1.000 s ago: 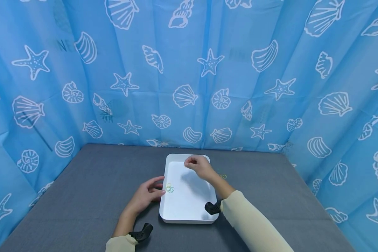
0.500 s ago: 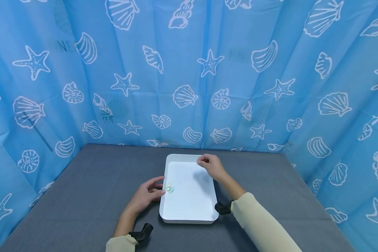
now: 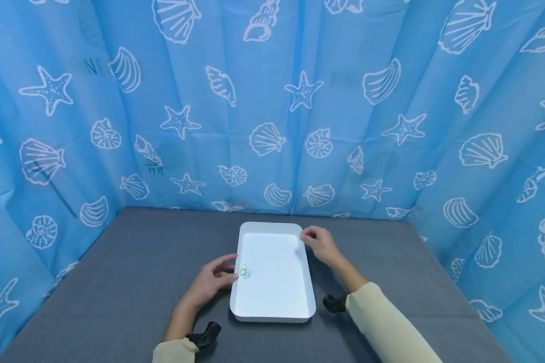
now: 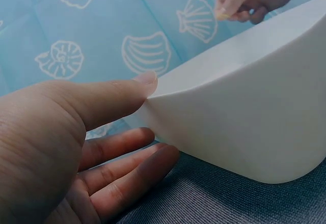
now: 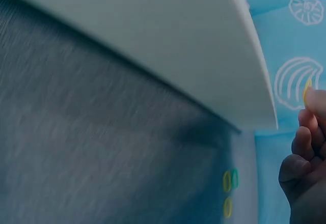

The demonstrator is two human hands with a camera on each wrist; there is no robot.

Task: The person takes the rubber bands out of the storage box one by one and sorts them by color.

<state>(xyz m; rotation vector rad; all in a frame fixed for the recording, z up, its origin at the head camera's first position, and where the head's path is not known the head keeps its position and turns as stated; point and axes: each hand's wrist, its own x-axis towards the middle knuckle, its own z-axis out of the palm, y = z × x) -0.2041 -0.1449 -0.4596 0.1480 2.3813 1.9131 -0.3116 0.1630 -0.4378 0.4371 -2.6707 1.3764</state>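
Right hand (image 3: 323, 246) pinches yellow band (image 5: 307, 90), far right of tray (image 3: 277, 297); left hand (image 3: 211, 276), relaxed, touches rim (image 4: 204, 85). Slackened pinch could drop the band.

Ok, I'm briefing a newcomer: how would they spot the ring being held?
On the table is a white tray. By its far right corner, the right hand pinches a yellow ring. Other rings lie in the tray or on the table; this one is held.
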